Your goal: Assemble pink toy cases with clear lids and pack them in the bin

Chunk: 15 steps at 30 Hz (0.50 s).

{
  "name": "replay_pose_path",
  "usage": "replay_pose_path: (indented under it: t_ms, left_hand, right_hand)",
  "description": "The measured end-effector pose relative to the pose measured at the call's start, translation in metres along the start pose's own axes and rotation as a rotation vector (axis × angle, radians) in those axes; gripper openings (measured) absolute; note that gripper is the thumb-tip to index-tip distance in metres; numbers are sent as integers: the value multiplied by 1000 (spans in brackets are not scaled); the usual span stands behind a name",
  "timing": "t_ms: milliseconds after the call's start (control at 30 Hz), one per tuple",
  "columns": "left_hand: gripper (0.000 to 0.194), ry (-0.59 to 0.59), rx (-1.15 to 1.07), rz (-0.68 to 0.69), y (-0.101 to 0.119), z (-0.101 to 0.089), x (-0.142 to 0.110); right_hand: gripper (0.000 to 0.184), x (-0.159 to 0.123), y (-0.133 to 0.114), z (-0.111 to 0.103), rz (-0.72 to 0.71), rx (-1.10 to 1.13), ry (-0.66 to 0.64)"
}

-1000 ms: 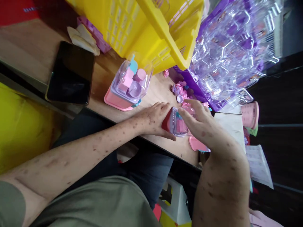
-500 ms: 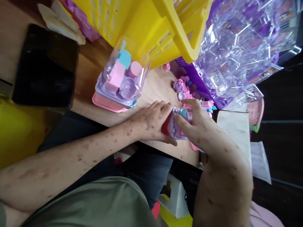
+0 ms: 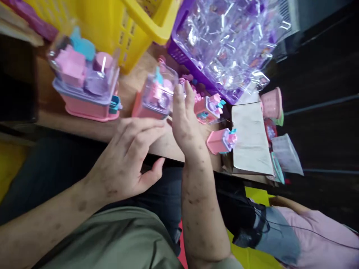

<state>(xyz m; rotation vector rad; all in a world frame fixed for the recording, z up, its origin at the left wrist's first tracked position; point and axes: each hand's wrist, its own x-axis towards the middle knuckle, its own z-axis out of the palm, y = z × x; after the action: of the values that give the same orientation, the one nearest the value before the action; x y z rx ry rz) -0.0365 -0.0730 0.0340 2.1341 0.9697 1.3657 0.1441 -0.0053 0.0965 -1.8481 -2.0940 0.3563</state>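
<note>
My left hand [image 3: 127,158] hangs palm down over the table's front edge, fingers stretched and thumb apart, holding nothing. My right hand [image 3: 186,129] is raised with straight fingers along the right side of a small pink toy set [image 3: 153,102] under a clear plastic cover. Whether those fingers touch the cover I cannot tell. Left of it stands a larger covered toy set [image 3: 86,95] with a pink base, lilac tray and pink and teal pieces. Two small pink toy boxes, a farther one [image 3: 207,110] and a nearer one [image 3: 220,141], stand right of my right hand.
Behind stand a yellow basket [image 3: 134,28] and a purple crate [image 3: 193,61] heaped with clear plastic covers. Loose pink pieces lie by the crate. A white cardboard sheet [image 3: 251,138] and a pink basket [image 3: 271,102] are at the right. A person in pink sits lower right.
The view has swung right. Both hands have come off the small covered toy set they were gripping; it now stands on the table, and their fingers are straightened.
</note>
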Motion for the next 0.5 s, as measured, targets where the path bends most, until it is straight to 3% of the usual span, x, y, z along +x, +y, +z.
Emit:
replay_pose_path:
  t_ms: [100,200,233,267,333,400,500]
  left_hand:
    - [35,-168,-30,38,2,5,-10]
    - [18,-265,-71,60,1,15,-6]
    - [17,-264,-89,61,2,20,-2]
    - [16,-259,-108,53,3,25,1]
    - [14,-252,-144,22,9,37,8]
    - [13,-268,-176,-17,14,51,15]
    - [24,-322,-188,-70,18,73,23]
  right_hand:
    - [61,-4,33,-28,-6,-12,236]
    - [59,-29,99,-69,142,-224,501]
    - [63,-39,123,-78,236,-270,534]
    - [65,-49,145,-84,326,-287,484]
    - [61,-68,175,-88,378,-260,428]
    - [51,-85,183,-82,366,-228,388]
    - [43,-106,155,-66,294,-190,356]
